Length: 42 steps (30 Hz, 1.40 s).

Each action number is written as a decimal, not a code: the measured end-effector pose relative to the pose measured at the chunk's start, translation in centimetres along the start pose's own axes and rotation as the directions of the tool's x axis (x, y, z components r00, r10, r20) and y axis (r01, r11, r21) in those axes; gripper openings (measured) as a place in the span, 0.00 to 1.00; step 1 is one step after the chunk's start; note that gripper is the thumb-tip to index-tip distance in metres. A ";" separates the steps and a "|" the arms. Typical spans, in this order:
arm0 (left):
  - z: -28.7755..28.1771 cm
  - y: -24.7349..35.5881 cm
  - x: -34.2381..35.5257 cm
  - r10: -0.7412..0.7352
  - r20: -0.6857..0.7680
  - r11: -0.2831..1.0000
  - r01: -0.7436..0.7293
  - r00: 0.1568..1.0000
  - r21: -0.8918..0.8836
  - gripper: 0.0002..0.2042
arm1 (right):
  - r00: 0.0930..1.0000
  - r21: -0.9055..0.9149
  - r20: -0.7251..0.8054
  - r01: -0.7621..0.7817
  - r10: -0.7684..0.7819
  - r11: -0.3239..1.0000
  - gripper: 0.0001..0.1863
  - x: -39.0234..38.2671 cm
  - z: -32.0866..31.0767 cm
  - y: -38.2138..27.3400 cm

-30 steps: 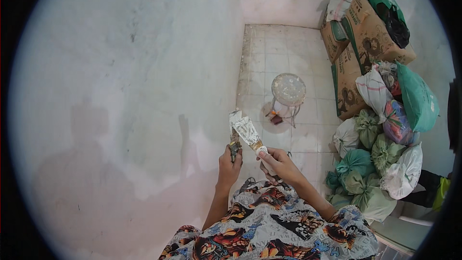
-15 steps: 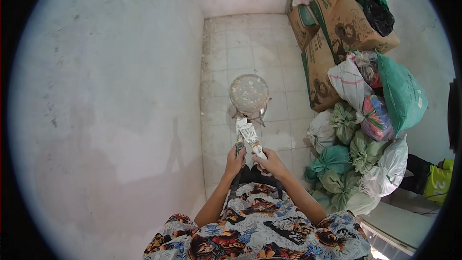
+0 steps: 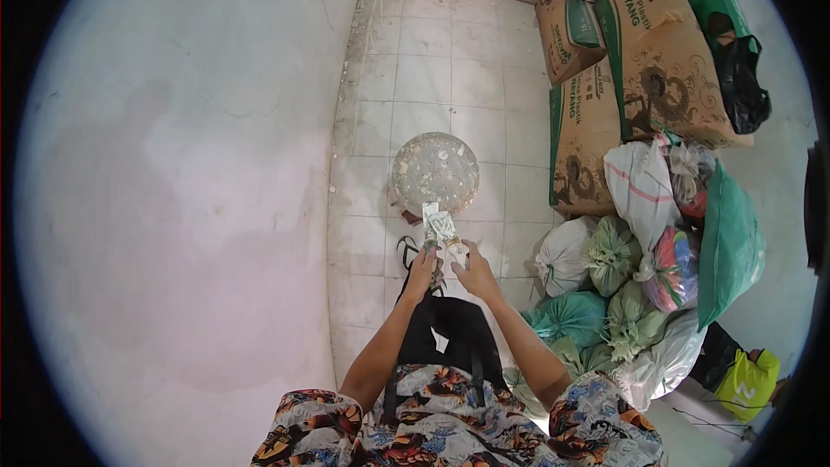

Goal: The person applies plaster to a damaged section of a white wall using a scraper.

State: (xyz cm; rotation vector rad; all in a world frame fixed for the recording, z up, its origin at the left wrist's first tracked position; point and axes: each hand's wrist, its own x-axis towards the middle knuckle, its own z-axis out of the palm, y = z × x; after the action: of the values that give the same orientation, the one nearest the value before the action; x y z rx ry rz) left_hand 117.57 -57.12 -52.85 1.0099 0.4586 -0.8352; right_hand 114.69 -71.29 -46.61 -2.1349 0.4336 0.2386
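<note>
My left hand (image 3: 421,273) is closed around a dark-handled putty knife (image 3: 430,214), whose narrow blade points away from me. In my right hand (image 3: 475,273) is a second, wider putty knife (image 3: 443,227) with a pale handle. White filler coats its blade, which leans against or overlaps the left one; I cannot tell if they touch. Just beyond the blade tips stands a round stool (image 3: 435,169), its grey top spattered with white spots. Its legs are mostly hidden beneath the seat.
A bare plaster wall (image 3: 199,207) runs along my left. On the right are stacked cardboard cartons (image 3: 661,60), several tied sacks (image 3: 566,316) and a large green bag (image 3: 731,233). Black sandals (image 3: 407,251) show near the stool on the tiled floor (image 3: 424,78).
My view has shifted, and the stool top looks larger, seen more from straight above. More of my dark-clothed legs shows. Both hands keep the putty knives, blades still crossed or close together.
</note>
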 end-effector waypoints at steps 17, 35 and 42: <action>-1.6 -4.3 19.4 -0.113 -0.264 0.992 0.092 0.958 -0.089 0.16 | 0.974 -0.349 0.213 0.006 0.073 0.937 0.24 16.7 3.9 8.6; -5.5 -11.7 23.9 0.399 -0.476 0.842 -0.107 0.784 0.529 0.26 | 0.946 -0.506 0.322 0.132 0.044 0.852 0.13 19.6 5.6 6.2; -0.1 -8.1 23.0 0.130 -0.447 0.930 0.048 0.885 0.364 0.29 | 0.975 -0.534 0.216 0.069 0.057 0.843 0.16 18.1 4.0 10.0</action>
State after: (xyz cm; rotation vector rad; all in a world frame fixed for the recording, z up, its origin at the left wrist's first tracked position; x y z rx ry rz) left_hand 125.35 -68.29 -73.07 1.5799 0.7025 -0.6442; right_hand 127.39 -77.14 -62.42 -2.6199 0.2398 0.6598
